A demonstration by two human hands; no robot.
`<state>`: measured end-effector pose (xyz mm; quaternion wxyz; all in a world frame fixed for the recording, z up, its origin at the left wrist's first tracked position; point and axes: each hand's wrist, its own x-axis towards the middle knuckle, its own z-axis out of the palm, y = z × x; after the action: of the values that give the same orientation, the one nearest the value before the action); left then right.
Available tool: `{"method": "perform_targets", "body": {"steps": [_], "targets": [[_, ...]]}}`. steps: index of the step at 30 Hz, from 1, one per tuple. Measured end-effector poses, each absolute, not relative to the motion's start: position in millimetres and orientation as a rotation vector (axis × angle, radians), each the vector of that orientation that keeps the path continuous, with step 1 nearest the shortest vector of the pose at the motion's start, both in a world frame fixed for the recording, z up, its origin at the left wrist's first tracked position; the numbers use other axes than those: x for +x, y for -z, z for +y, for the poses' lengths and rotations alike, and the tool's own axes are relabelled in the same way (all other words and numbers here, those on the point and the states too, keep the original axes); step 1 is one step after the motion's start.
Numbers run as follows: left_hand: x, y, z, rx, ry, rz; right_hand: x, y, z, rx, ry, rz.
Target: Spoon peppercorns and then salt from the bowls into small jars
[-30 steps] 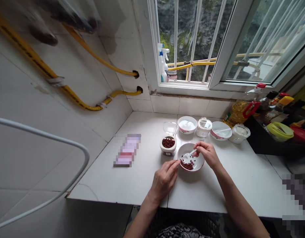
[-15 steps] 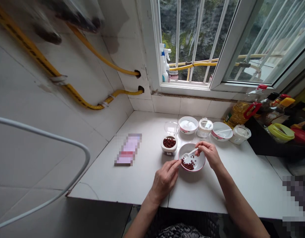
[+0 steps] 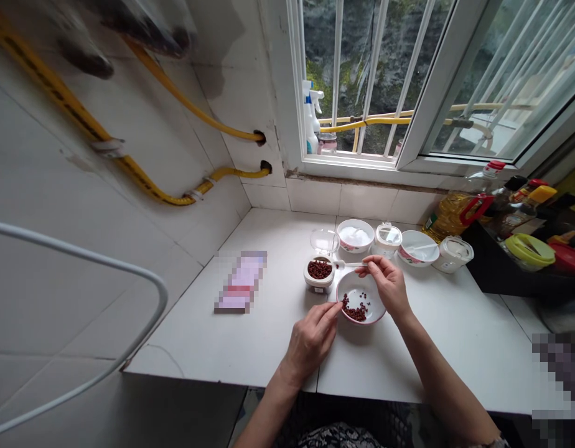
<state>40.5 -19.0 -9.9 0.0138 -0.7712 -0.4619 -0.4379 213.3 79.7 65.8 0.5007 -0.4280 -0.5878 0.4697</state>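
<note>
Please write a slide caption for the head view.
Right hand holds a white spoon near the jar of reddish pieces; left hand touches the bowl.

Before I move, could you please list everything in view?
Counter: one, white, centre
Near bowl: one, white, front
Open jar: one, cream, left centre
Grains: many, reddish, in both
Held spoon: one, white, by open jar
Back bowls: two, floral white, rear
Resting spoon: one, white, right back bowl
Small jars: two, whitish, rear
Oil bottle: one, golden, right
Condiment containers: several, mixed, right
Rack: one, black, right
Window: one, white, rear
Spray bottles: two, white and blue, window
Hoses: several, yellow, left, outside
Rod: one, white, left edge
Bags: count unclear, clear, top left
Pixelated patches: two, purplish, both sides
Left hand: one, touching near bowl
Right hand: one, around held spoon
</note>
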Motion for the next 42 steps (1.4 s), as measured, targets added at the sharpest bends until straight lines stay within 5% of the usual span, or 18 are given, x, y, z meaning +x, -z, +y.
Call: {"method": "perform_targets", "body": {"steps": [9,15,27,37,42], "targets": [[41,8,-18,-2.400,1.373,-1.427,193,-64,73,-0.849,-0.373,-2.010],[41,11,-19,-2.389,1.375,-1.437,206,-73,75,-0.832,-0.296,-1.920],[41,10,-18,-2.393,1.373,-1.431,233,-48,77,-1.148,-0.396,-2.080],[40,11,-18,-2.396,1.378,-1.431,229,-55,74,-1.148,-1.237,-1.584],[41,10,-18,-2.390,1.384,-1.415,235,-56,80,-1.140,-1.337,-1.450]]}}
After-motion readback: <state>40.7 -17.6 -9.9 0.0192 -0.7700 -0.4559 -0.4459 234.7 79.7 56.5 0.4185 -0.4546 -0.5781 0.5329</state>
